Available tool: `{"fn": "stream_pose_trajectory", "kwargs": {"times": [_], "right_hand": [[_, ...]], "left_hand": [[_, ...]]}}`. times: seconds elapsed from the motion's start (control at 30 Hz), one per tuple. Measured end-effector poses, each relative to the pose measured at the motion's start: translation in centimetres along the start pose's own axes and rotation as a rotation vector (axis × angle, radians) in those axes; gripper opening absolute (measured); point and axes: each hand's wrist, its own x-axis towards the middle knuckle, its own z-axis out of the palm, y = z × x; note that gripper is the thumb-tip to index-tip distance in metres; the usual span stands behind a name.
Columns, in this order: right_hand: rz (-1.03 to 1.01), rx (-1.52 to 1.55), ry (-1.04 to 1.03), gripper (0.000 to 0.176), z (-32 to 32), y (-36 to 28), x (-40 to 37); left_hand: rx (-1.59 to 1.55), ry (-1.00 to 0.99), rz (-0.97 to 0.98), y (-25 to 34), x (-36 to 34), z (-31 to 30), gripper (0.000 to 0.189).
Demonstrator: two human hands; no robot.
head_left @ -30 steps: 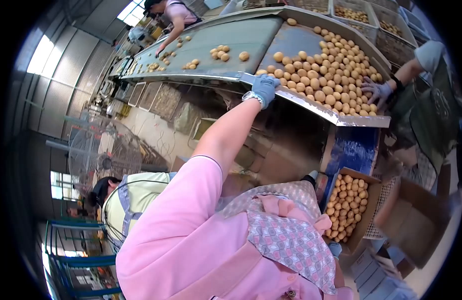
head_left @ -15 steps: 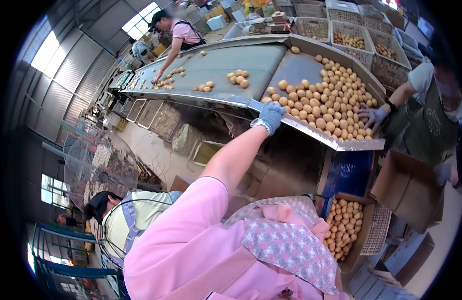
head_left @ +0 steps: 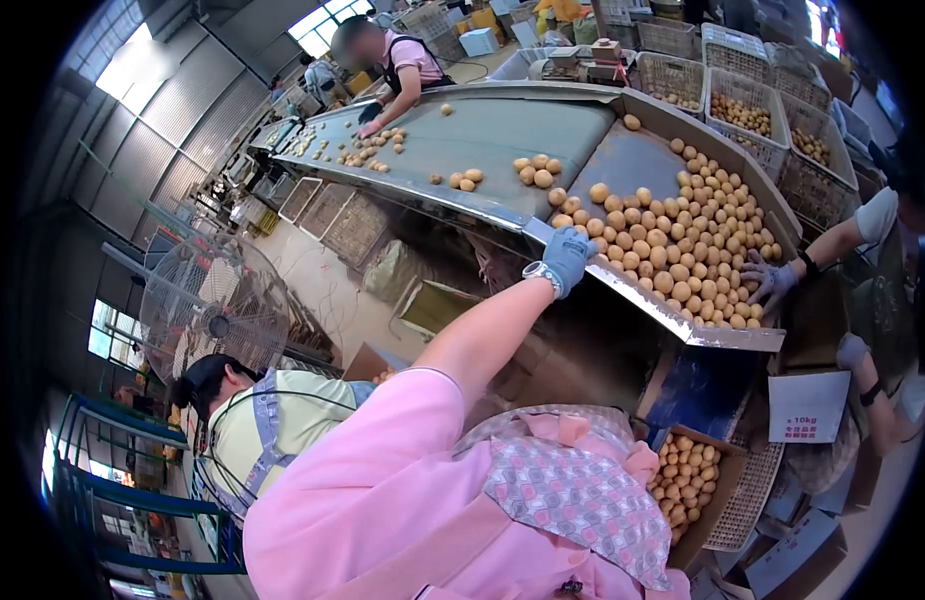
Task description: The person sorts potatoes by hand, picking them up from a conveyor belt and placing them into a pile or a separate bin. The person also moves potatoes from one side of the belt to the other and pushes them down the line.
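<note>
My left hand (head_left: 567, 258), in a blue-grey glove, has its fingers curled over the metal rim (head_left: 643, 298) of a sloping chute. Beside it, round yellow-brown produce (head_left: 683, 240) lies heaped on the chute, close to the fingertips. A green conveyor belt (head_left: 483, 125) feeds into the chute from the left and carries scattered pieces of the same produce. My right hand is out of sight. Below the chute, near my patterned apron (head_left: 573, 490), a carton holds more produce (head_left: 688, 475).
At the right, a co-worker's gloved hand (head_left: 770, 278) touches the heap; the other holds a printed carton (head_left: 809, 408). Another person (head_left: 408, 65) works over the belt's far side. Someone in pale green (head_left: 273, 430) bends behind my arm, near a large fan (head_left: 218, 320). Crates (head_left: 748, 115) stand behind the chute.
The view has shifted slightly, while my left hand stays on the rim. The co-worker at the right has turned the carton so its printed side shows. The far worker's hands have moved along the belt.
</note>
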Motion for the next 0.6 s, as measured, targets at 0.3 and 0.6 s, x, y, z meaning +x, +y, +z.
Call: {"fn": "stream_pose_trajectory", "kwargs": {"times": [0.3,0.6], "right_hand": [[-0.034,0.213,0.246,0.039,-9.1,-2.8,3.6],[-0.428,0.355,0.841,0.026,-34.2,-18.4,11.3]], "left_hand": [[-0.103,0.060,0.002,0.2,-0.2,-0.2,0.013],[-0.105,0.040,-0.016,0.9,0.1,-2.8,0.021]]}}
